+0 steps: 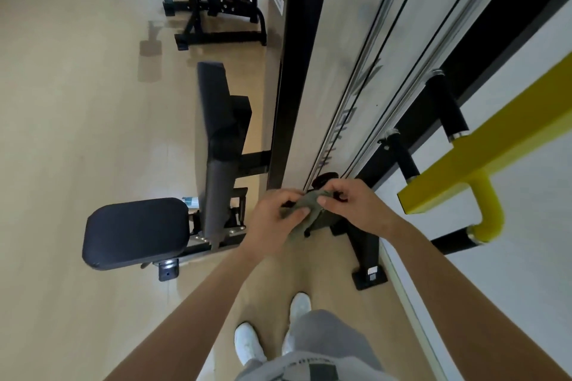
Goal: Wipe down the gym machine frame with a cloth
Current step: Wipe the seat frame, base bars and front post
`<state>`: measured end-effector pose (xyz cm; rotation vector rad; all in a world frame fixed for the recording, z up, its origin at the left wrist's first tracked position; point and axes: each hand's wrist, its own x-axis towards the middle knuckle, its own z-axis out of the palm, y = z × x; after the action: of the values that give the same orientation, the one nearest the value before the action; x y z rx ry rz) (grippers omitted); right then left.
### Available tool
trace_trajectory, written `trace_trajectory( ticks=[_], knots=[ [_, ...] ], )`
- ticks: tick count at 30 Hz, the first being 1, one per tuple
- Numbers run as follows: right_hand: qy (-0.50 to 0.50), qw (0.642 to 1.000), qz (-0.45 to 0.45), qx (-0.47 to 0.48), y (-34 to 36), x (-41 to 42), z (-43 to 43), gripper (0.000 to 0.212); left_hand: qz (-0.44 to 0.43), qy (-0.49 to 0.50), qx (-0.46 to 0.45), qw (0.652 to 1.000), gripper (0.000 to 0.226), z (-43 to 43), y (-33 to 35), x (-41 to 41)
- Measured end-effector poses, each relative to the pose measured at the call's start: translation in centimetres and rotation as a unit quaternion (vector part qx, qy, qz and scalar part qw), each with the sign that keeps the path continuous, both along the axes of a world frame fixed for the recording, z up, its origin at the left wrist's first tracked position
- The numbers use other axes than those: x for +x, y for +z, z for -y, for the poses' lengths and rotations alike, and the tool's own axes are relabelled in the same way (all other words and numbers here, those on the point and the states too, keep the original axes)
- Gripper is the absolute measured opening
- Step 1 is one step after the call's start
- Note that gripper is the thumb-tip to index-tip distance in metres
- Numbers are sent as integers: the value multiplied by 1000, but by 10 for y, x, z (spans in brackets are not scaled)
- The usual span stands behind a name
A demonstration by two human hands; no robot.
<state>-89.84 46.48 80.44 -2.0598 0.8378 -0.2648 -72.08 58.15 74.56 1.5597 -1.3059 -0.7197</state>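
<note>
On the left sits a black seat (136, 233), low by the floor; next is the left hand (275, 219), and its thumb and fingers pinch the cloth (305, 207); the green cloth is bunched between both hands, in the middle, near the body; the right hand (353, 201) pinches its other side; I think they are folding it into a pad for wiping. The black frame (297, 71) runs far up behind; the cloth does not look pressed on it yet; a yellow bar (483, 145) is on the right.
</note>
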Motion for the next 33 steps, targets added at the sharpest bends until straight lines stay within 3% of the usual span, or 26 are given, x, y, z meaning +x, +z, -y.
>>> trace_trajectory(
  ticks=[2, 7, 13, 16, 19, 24, 27, 33],
  knots=[
    [2, 1000, 4, 15, -8, -7, 2, 8, -31, 3, 31, 999, 6, -3, 1, 0],
    [25, 996, 17, 85, -24, -14, 15, 14, -48, 36, 63, 996, 27, 5, 18, 2],
    [32, 997, -26, 66, -34, -18, 51, 15, -33, 30, 99, 994, 8, 22, 41, 5],
    [-47, 999, 2, 26, -37, -14, 67, 20, 13, 104, 93, 990, 1, 32, 49, 8],
    [-159, 985, 58, 30, -29, 8, 75, 5, 69, 213, 78, 971, 3, 47, 56, 7],
    [-205, 966, 158, -12, 2, 58, 87, 5, -5, 355, 9, 935, 9, 80, 72, 10],
    [-222, 941, 250, 47, 17, 83, 96, 8, -36, 379, -35, 924, 15, 99, 78, 13],
    [-165, 921, 287, 205, 6, 110, 101, 29, -105, 336, -106, 930, 28, 114, 56, 13]
  ],
)
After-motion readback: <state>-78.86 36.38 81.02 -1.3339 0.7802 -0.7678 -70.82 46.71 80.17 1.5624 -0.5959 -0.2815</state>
